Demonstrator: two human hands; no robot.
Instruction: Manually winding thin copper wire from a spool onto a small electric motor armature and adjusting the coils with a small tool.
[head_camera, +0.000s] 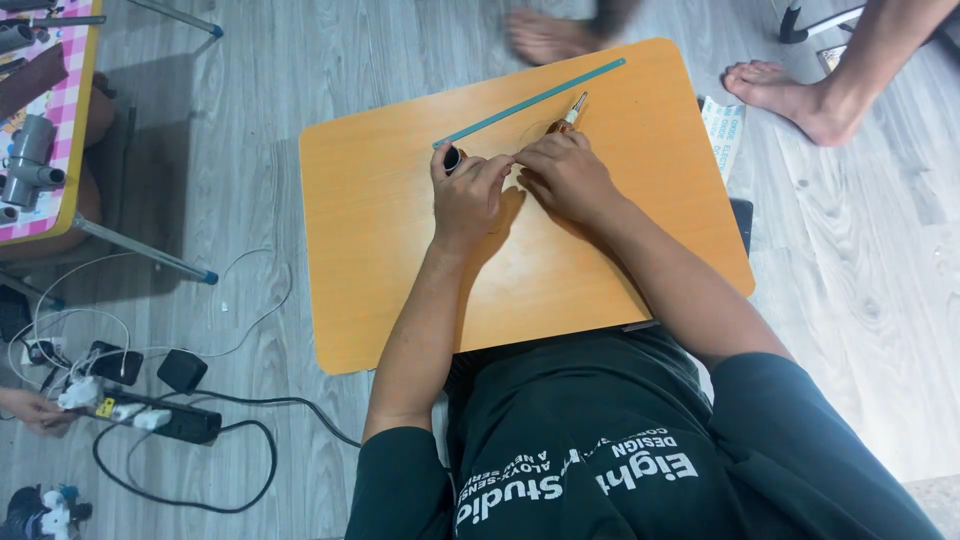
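Two hands (520, 185) meet mid-tabletop (400, 270), near ruler (530, 101); edges well apart.

A small orange wooden lap table (400, 260) stands on the grey plank floor (250, 130), across the seated person's lap. On its far part lies a long thin teal ruler (530, 101), slanting from the middle up toward the far right corner. Just nearer than the ruler, both hands meet: the left hand (466, 195) sits by a small black round cap (452, 158), and the right hand (566, 177) lies beside it, with an amber-handled pointed tool (573, 109) poking out beyond it. Left of the table, on the floor, a black power strip with tangled cables (170, 420) lies. Beyond the table's right corner rests another person's bare foot (790, 95).
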